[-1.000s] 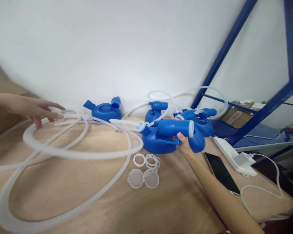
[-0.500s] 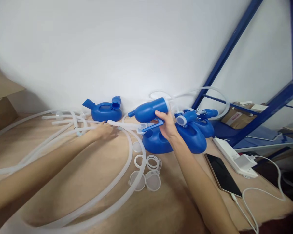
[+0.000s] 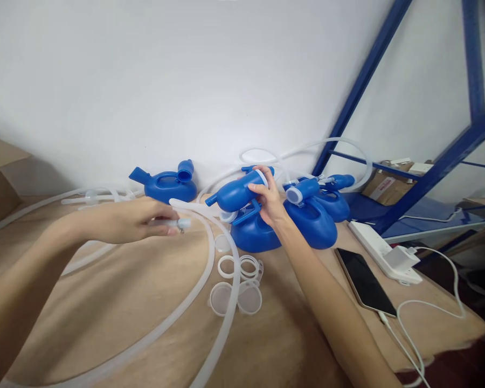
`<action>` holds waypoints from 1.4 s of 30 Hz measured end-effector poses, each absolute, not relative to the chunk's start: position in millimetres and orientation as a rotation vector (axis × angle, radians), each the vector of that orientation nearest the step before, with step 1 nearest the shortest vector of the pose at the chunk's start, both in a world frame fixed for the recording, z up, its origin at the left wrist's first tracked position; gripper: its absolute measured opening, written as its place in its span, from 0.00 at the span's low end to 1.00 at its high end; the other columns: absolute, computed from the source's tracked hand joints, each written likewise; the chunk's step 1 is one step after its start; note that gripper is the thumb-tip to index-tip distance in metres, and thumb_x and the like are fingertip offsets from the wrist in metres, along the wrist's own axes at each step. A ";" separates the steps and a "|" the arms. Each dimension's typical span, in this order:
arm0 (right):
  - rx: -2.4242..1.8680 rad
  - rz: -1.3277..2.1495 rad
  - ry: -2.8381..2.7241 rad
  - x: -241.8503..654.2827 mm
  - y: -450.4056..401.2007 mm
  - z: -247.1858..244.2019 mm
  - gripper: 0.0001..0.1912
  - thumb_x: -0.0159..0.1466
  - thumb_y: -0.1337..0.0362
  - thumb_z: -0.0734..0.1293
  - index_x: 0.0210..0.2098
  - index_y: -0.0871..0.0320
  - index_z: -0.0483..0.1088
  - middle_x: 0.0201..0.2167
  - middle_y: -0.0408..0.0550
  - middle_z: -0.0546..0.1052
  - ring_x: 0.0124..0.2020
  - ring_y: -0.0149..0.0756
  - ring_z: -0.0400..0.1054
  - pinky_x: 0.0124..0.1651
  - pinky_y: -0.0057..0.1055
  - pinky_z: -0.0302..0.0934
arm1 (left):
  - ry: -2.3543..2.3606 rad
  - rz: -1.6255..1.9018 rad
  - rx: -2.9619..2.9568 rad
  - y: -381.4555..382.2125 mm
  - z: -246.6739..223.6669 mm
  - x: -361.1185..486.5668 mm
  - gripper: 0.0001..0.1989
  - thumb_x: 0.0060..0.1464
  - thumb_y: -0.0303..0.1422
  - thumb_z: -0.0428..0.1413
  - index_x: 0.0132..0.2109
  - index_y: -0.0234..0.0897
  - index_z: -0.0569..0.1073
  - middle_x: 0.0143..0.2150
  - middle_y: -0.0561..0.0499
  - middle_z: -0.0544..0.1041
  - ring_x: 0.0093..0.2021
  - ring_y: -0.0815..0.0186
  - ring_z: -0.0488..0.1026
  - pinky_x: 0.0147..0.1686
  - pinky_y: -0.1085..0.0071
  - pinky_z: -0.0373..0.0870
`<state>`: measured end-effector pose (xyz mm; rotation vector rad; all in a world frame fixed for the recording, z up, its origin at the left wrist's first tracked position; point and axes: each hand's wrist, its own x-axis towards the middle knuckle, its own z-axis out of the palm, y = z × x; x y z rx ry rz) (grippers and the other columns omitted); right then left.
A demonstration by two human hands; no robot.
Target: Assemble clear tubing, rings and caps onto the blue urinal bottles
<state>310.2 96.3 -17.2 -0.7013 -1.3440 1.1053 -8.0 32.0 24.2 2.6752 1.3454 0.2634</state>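
your left hand (image 3: 133, 220) is closed around a translucent tube end (image 3: 182, 222), its tip poking out past your thumb and fingers toward the right, with a small clip under it too small to make out. that hand is raised over the wooden tabletop (image 3: 173, 291), and whether the tube end joins the longer hose (image 3: 233, 280) you cannot tell.

your right hand (image 3: 270, 200) is gripping a blue funnel cup (image 3: 238, 193) near its white-rimmed wide end, thumb along the side, the cup lying tilted with its narrow spout pointing left and slightly down. a flat blue strip (image 3: 247, 212) slants just below the cup by the same fingers; how firmly you have it you cannot tell. behind and below sits a blue handled bottle (image 3: 253, 240), partly covered by your grip.

to the right of it, a second blue bottle (image 3: 317, 229) carries a capped blue cup (image 3: 307, 189), with a third blue bottle (image 3: 339, 207) behind. over by the wall (image 3: 145, 81) a left-hand blue bottle (image 3: 170, 188) stands well apart from these.

the longer hose curves down in front of you, crossing beside two white rings (image 3: 226, 276) and over the edge of one of the translucent lids (image 3: 249, 299). at your right lie a phone (image 3: 364, 283) with its cable (image 3: 392, 337) plugged in and a white power strip (image 3: 378, 248), near the blue metal shelf frame (image 3: 364, 81)
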 end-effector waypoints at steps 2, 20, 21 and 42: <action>-0.670 1.112 -1.382 310.1 90.6 -12.8 0.34 0.52 0.52 0.74 0.54 0.44 0.60 0.43 0.43 0.81 0.45 0.47 0.77 0.42 0.41 0.75 | 1.260 0.388 2.601 15.1 42.1 6.7 0.22 0.67 0.50 0.49 0.39 0.43 0.81 0.33 0.51 0.81 0.30 0.63 0.74 0.29 0.72 0.67; -0.419 1.024 -1.419 305.1 43.2 17.9 0.39 0.46 0.48 0.80 0.50 0.43 0.59 0.46 0.45 0.78 0.54 0.53 0.76 0.50 0.50 0.74 | 1.263 1.271 2.556 -16.7 26.1 19.2 0.14 0.64 0.44 0.59 0.42 0.42 0.86 0.36 0.52 0.85 0.33 0.67 0.76 0.27 0.74 0.67; -0.415 1.018 -1.423 305.2 41.6 18.6 0.39 0.46 0.48 0.80 0.49 0.43 0.59 0.46 0.45 0.78 0.55 0.54 0.76 0.50 0.51 0.74 | 1.272 1.284 2.555 -17.3 26.7 20.0 0.13 0.64 0.43 0.60 0.43 0.43 0.86 0.37 0.52 0.86 0.33 0.67 0.76 0.26 0.74 0.67; 0.112 0.558 -1.779 299.9 43.6 10.4 0.24 0.57 0.62 0.77 0.50 0.47 0.68 0.48 0.46 0.77 0.52 0.52 0.78 0.54 0.60 0.75 | 1.053 1.288 2.689 -35.2 18.3 34.7 0.10 0.67 0.31 0.52 0.45 0.34 0.78 0.35 0.47 0.78 0.29 0.68 0.69 0.22 0.74 0.62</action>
